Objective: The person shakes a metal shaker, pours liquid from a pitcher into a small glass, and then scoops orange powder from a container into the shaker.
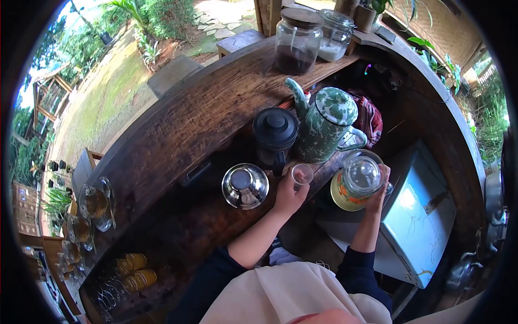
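Observation:
My left hand [290, 195] is closed around a small clear cup [302, 174], its round mouth facing up toward me. In my right hand [380, 190] is a glass pitcher [349, 186] with an orange flower pattern and a clear round top; pale yellow shows in its lower part. The fingers are wrapped at its right side, by the handle. The pitcher is to the right of the cup, apart from it. Left of my left hand sits a shiny metal bowl [231, 189] with a smaller rounded object inside. Just beyond the cup stands a French press [275, 129] with a black lid.
A green-and-white enamel kettle [321, 129] stands behind the pitcher. Two lidded glass jars [295, 46] are on the curved wooden counter [199, 108]. A white marbled box-like unit [418, 216] is at right. Glass cups [93, 201] and yellow cups [139, 279] are at left.

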Demonstrator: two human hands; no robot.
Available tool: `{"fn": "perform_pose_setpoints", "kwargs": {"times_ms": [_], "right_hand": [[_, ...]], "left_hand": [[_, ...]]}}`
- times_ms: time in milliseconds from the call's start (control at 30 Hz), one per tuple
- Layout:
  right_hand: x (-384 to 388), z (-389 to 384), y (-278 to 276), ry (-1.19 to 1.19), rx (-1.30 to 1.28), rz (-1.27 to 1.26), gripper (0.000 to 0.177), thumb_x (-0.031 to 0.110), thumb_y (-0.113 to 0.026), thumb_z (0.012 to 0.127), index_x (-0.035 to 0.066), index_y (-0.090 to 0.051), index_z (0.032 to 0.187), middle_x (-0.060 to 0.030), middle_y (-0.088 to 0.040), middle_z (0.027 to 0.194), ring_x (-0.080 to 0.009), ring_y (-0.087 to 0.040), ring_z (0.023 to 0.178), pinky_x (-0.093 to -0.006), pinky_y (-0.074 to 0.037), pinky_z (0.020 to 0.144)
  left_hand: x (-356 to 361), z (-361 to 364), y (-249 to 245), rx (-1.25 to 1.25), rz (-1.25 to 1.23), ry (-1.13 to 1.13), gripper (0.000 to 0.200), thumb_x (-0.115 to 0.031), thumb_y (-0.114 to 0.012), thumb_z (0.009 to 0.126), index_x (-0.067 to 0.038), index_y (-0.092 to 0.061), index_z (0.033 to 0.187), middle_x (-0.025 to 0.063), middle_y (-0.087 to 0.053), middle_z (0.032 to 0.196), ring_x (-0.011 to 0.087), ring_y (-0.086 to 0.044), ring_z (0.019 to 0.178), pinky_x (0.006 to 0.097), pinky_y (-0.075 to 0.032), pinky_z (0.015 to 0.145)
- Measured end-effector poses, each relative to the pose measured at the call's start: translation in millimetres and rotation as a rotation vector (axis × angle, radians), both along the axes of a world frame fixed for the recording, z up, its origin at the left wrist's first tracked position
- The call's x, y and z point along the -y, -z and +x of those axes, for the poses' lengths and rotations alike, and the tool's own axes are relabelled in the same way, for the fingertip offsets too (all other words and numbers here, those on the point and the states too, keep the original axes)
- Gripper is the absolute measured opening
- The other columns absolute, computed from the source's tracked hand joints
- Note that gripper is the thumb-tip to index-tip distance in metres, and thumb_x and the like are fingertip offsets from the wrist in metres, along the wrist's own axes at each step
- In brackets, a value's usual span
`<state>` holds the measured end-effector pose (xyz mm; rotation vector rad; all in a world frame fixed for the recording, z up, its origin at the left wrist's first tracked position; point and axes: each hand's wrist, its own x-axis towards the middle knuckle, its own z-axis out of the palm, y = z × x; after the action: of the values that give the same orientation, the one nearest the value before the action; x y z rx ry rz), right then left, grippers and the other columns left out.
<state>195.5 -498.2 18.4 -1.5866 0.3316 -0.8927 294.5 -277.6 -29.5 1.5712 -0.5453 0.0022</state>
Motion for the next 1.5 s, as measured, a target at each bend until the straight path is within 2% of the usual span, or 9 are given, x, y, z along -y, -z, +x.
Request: {"fn": "perform_pose_setpoints", "kwargs": {"times_ms": [100,133,200,267,700,800,933,1167,1500], "right_hand": [[-13.6,1.2,-17.2,-0.018,-0.254,-0.100,0.059,0.057,-0.032,0.094,0.004,-0.042,0.119,-0.0094,-0.049,0.112,-0.0204,-0.048,0.113,-0.0353,-0.036,0.099],[-17.7,2.1,-21.6,-0.053,-0.282,-0.112,0.052,0.050,-0.033,0.095,0.004,-0.042,0.119,-0.0109,-0.049,0.111,-0.0214,-0.048,0.111,-0.0349,-0.035,0.098],[-23.3,6.2,-25.9,-0.070,-0.274,-0.167,0.048,0.046,-0.035,0.096,0.004,-0.042,0.118,-0.0124,-0.051,0.109,-0.0218,-0.050,0.107,-0.0352,-0.036,0.096],[-29.7,9.7,-36.8,-0.101,-0.272,-0.241,0.042,0.039,-0.040,0.096,0.002,-0.042,0.116,-0.0147,-0.053,0.108,-0.0223,-0.051,0.103,-0.0357,-0.037,0.094],[-27.2,19.4,-62.6,-0.222,-0.373,-0.387,0.042,0.039,-0.041,0.096,0.001,-0.046,0.114,-0.0145,-0.057,0.102,-0.0230,-0.054,0.099,-0.0362,-0.041,0.089],[-29.3,22.3,-70.5,-0.229,-0.373,-0.471,0.042,0.039,-0.042,0.095,0.001,-0.051,0.110,-0.0141,-0.061,0.094,-0.0259,-0.059,0.091,-0.0374,-0.044,0.083],[-23.5,24.7,-79.8,-0.230,-0.414,-0.606,0.041,0.039,-0.046,0.092,0.001,-0.053,0.106,-0.0149,-0.061,0.096,-0.0303,-0.059,0.092,-0.0395,-0.044,0.083],[-16.0,26.1,-90.4,-0.243,-0.521,-0.760,0.040,0.041,-0.047,0.090,0.006,-0.054,0.108,-0.0125,-0.060,0.101,-0.0316,-0.056,0.099,-0.0411,-0.038,0.091],[-22.0,32.1,-109.9,-0.215,-0.555,-0.927,0.042,0.045,-0.048,0.090,0.007,-0.055,0.107,-0.0109,-0.061,0.102,-0.0305,-0.057,0.100,-0.0405,-0.037,0.092]], "left_hand": [[-1.4,-0.1,-0.3,-0.012,-0.021,0.031,0.024,-0.011,-0.067,0.077,-0.003,-0.051,0.093,0.0120,-0.060,0.082,0.0257,-0.063,0.076,0.0331,-0.049,0.069],[-1.0,-0.4,-1.7,-0.021,-0.022,0.026,0.024,-0.011,-0.067,0.077,-0.003,-0.051,0.093,0.0120,-0.060,0.082,0.0257,-0.063,0.076,0.0331,-0.049,0.069],[0.9,-1.4,-5.0,-0.093,-0.043,0.021,0.020,-0.007,-0.071,0.075,-0.005,-0.053,0.082,0.0039,-0.057,0.073,0.0102,-0.056,0.069,0.0257,-0.045,0.065],[1.8,-0.3,-6.3,-0.082,-0.026,0.016,0.019,-0.007,-0.072,0.075,-0.005,-0.053,0.081,0.0036,-0.057,0.072,0.0102,-0.055,0.067,0.0257,-0.045,0.063],[-0.6,1.8,-16.9,-0.035,-0.023,0.035,0.017,-0.004,-0.069,0.078,-0.005,-0.051,0.077,0.0075,-0.056,0.069,0.0140,-0.055,0.063,0.0279,-0.045,0.060],[0.6,2.6,-19.3,-0.021,-0.030,0.030,0.015,-0.003,-0.067,0.078,-0.004,-0.052,0.078,0.0089,-0.058,0.071,0.0164,-0.057,0.063,0.0287,-0.046,0.060],[1.0,3.4,-18.3,0.004,-0.040,0.043,0.013,-0.002,-0.065,0.078,-0.004,-0.053,0.077,0.0098,-0.059,0.072,0.0186,-0.059,0.064,0.0289,-0.046,0.060],[1.4,3.0,-11.6,0.039,0.002,0.031,0.012,-0.002,-0.065,0.077,-0.004,-0.053,0.079,0.0100,-0.059,0.074,0.0192,-0.059,0.065,0.0288,-0.046,0.059],[0.4,3.9,-3.6,0.044,0.006,0.075,0.012,-0.001,-0.066,0.077,-0.003,-0.058,0.084,0.0096,-0.060,0.078,0.0209,-0.061,0.070,0.0295,-0.047,0.064]]}}
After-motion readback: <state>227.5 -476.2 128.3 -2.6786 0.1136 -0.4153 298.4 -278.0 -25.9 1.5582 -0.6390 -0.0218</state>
